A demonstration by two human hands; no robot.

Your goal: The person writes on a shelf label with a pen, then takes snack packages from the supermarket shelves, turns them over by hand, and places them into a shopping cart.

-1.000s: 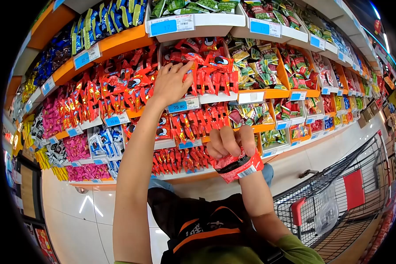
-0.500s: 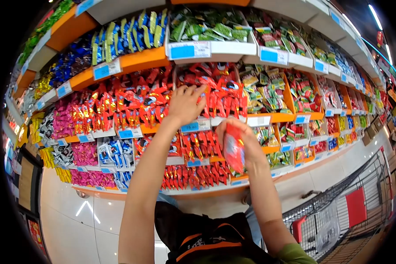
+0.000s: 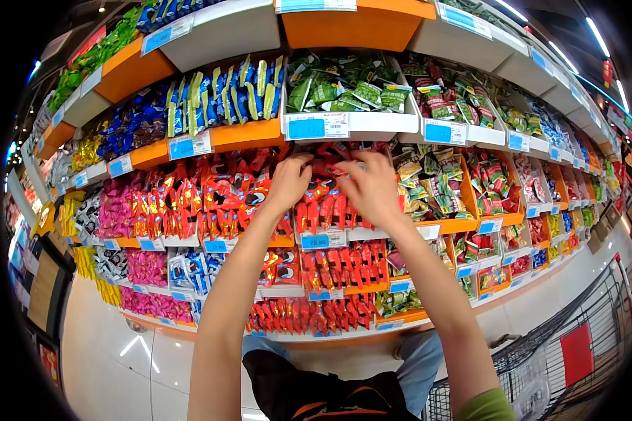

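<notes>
Both my hands reach into a compartment of shiny red candy packets (image 3: 321, 210) on the middle shelf. My left hand (image 3: 290, 184) is at the compartment's left side, fingers bent over the packets and thumb apart from them. On the right side, my right hand (image 3: 369, 186) rests over the packets, its bent fingers spread and pointing left. Red wrappers show in the gap between the hands. Some fingertips are hidden among the packets, and no single packet stands out as held.
Above are green packets (image 3: 365, 95) in a white-fronted tray. A price label (image 3: 323, 240) is fixed below the red packets. Pink packets (image 3: 123, 210) lie to the left. A wire shopping cart (image 3: 576, 354) stands at the lower right.
My right hand has moved up and left from in front of the shelf, where it held a red packet, into the compartment. My left hand stays at the red packets, its fingers more bent.
</notes>
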